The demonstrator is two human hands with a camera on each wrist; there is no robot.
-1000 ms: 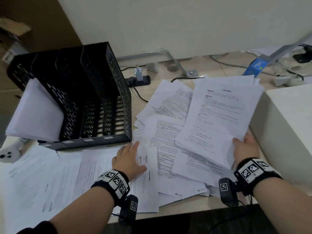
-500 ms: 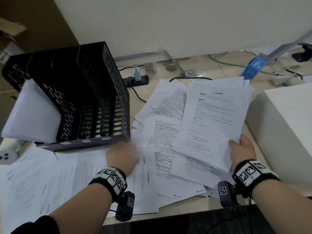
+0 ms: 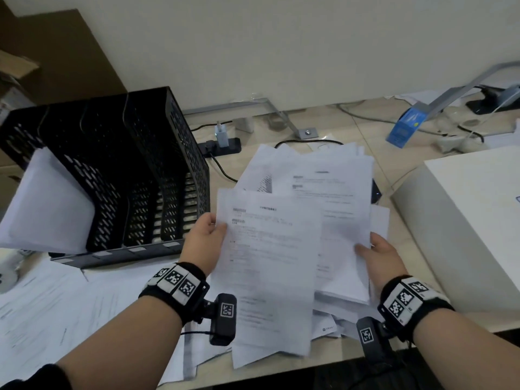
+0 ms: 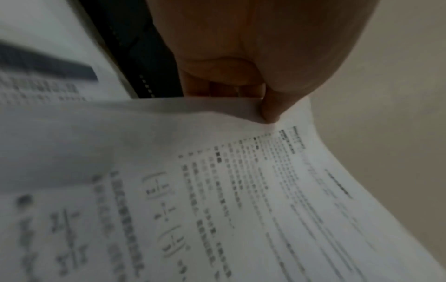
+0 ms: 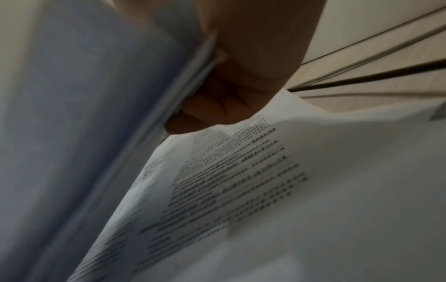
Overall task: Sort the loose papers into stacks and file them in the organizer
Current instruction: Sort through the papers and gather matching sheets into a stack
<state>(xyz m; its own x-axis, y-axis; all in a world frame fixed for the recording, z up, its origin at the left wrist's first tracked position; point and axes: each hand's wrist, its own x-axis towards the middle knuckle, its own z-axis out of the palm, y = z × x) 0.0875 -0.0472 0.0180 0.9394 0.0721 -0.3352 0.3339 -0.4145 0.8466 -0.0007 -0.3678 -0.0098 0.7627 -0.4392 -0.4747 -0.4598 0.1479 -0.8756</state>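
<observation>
Sheet [image 3: 270,266] newly raised; organizer [image 3: 118,175] part-filled

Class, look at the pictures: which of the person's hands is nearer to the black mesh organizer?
Left. The left hand holds a sheet beside the black mesh organizer; the right hand grips a stack further right.

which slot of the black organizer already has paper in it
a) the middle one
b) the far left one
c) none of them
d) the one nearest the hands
b: in the head view a white stack of paper leans out of the far left slot of the organizer, while the slots nearer the left hand show only dark mesh.
</observation>
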